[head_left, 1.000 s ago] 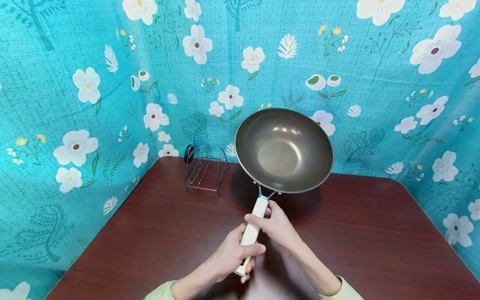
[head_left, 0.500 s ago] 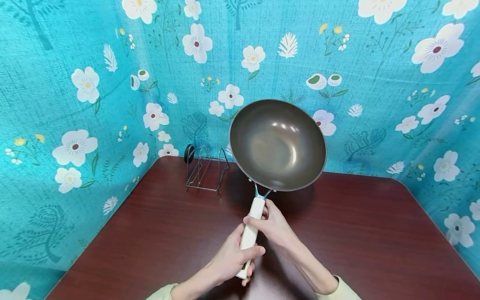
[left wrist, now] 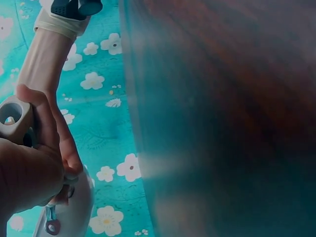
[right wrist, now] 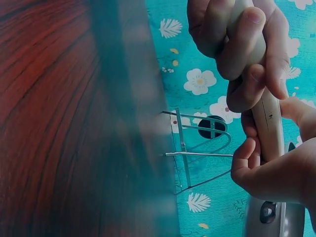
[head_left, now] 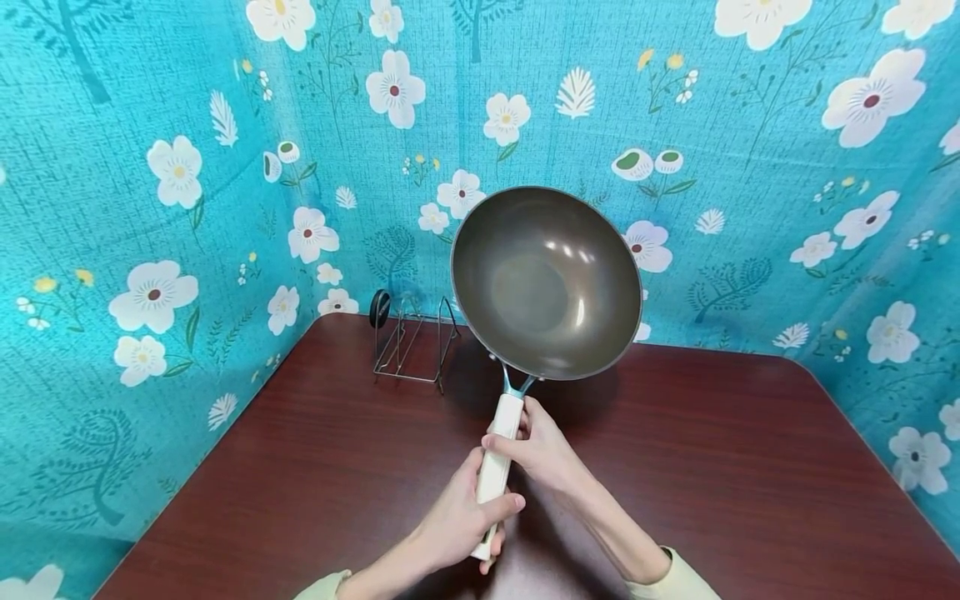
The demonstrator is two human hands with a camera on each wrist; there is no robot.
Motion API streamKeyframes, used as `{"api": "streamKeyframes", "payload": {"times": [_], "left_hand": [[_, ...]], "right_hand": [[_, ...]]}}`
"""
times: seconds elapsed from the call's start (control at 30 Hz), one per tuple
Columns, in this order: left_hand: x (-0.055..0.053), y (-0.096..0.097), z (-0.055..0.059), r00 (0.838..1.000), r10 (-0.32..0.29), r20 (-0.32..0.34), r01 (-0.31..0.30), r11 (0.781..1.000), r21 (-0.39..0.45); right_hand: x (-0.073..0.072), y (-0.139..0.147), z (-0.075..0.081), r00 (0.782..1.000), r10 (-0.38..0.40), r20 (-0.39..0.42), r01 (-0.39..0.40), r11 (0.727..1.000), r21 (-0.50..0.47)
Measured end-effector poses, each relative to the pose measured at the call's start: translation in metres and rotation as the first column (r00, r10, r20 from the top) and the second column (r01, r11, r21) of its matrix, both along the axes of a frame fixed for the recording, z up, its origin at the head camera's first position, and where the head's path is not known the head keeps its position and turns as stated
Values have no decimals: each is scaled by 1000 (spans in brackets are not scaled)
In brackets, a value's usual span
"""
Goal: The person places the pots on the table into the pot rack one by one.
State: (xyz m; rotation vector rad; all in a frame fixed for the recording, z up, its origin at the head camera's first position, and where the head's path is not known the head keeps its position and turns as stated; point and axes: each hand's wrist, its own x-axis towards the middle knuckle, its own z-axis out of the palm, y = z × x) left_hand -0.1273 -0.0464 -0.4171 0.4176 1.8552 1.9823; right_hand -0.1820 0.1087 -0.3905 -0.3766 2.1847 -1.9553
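Observation:
A dark-coated wok point(head_left: 543, 287) with a long cream handle point(head_left: 493, 482) is held above the table, its inside tilted toward me. Low on the handle, my left hand point(head_left: 463, 515) grips near the end, thumb across the top. Higher up, close to the blue fork that joins the pan, my right hand point(head_left: 547, 450) holds the same handle. In the right wrist view, fingers of both hands curl round the handle point(right wrist: 268, 123) from below. The handle's hollow end point(left wrist: 14, 117) pokes out of the left hand in the left wrist view.
A wire rack point(head_left: 412, 346) stands on the dark red table point(head_left: 315, 467) at the back left, with a black round thing point(head_left: 379, 308) at its left end. Blue flowered cloth point(head_left: 322, 167) hangs behind the table and along its sides.
The wok has shifted left and risen a little, its opening turning further toward me. Both hands have moved slightly left with it and kept their hold.

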Motion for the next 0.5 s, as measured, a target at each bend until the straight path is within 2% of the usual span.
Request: {"api": "streamKeyframes", "payload": {"times": [0.17,0.3,0.4,0.5], "left_hand": [[0,0,-1,1000,13,-23,-13,999,-37],[-1,-1,0,996,30,-82,-37,995,-88],[0,-3,1,991,59,-120,-76,987,-143],[2,-5,3,987,99,-124,-121,975,-189]], "right_hand": [[-1,-2,-1,1000,-7,14,7,999,-32],[-2,-3,1,999,-31,12,32,999,-44],[-2,-6,3,1000,-25,-1,25,998,-49],[-3,-8,5,1000,-6,-10,6,998,-58]]}}
